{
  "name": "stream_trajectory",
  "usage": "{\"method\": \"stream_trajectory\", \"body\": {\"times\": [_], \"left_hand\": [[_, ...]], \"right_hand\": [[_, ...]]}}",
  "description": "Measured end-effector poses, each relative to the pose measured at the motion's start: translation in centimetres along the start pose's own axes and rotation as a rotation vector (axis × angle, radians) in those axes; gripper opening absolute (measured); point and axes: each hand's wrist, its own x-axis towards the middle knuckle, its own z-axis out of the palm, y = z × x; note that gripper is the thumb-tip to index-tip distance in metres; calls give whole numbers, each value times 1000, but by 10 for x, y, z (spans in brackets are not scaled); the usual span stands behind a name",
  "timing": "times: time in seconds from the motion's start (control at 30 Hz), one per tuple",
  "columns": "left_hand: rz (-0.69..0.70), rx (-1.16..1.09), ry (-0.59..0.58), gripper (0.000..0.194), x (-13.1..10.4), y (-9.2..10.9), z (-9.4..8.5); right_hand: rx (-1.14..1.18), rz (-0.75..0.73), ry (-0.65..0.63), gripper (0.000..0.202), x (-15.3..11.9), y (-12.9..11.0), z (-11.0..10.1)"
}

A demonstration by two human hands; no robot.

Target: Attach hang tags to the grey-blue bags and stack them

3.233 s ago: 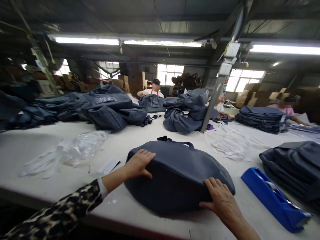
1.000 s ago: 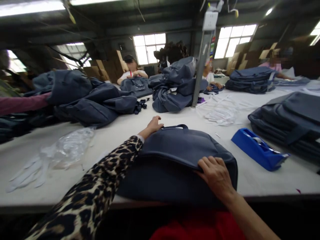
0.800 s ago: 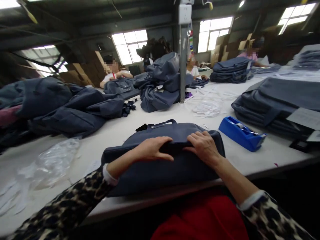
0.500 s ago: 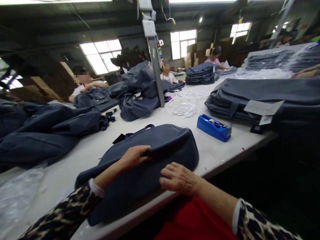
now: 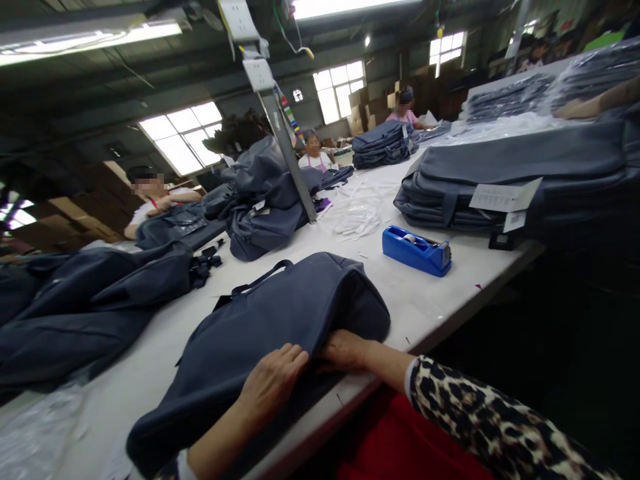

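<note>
A dark blue bag (image 5: 260,327) lies across the white table's near edge, its handle strap standing up at the far side. My left hand (image 5: 277,373) holds the bag's near edge, fingers bent over the fabric. My right hand (image 5: 345,350) reaches under the raised fabric at the bag's near right part; its fingertips are hidden there. Beyond the bag's right end sits a blue tape dispenser (image 5: 417,251).
Stacked blue bags with paper tags (image 5: 520,160) stand at the right. More bags (image 5: 100,293) lie at the left beside clear plastic (image 5: 40,427). A metal post (image 5: 287,153) rises from the table (image 5: 440,300). Several people work around it; another person's arm shows at the upper right.
My left hand has come nearer and grips the bag's edge. My right hand has moved in under the fabric. The bag's top side has tipped toward me, and the view has shifted.
</note>
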Motion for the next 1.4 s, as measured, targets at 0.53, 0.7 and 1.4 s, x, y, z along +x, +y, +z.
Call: {"method": "stream_trajectory", "body": {"times": [0.53,0.7,1.4], "left_hand": [[-162,-311,21,55,51,-12,-34],[-31,-262,-36,33,62,-5,-43],[72,-306,6,69,-6,36,53]], "right_hand": [[-96,384,618,26,-84,-1,-47],[-323,538,666,77,-96,31,-110],[-466,142,1,55,-33,20,-152]]}}
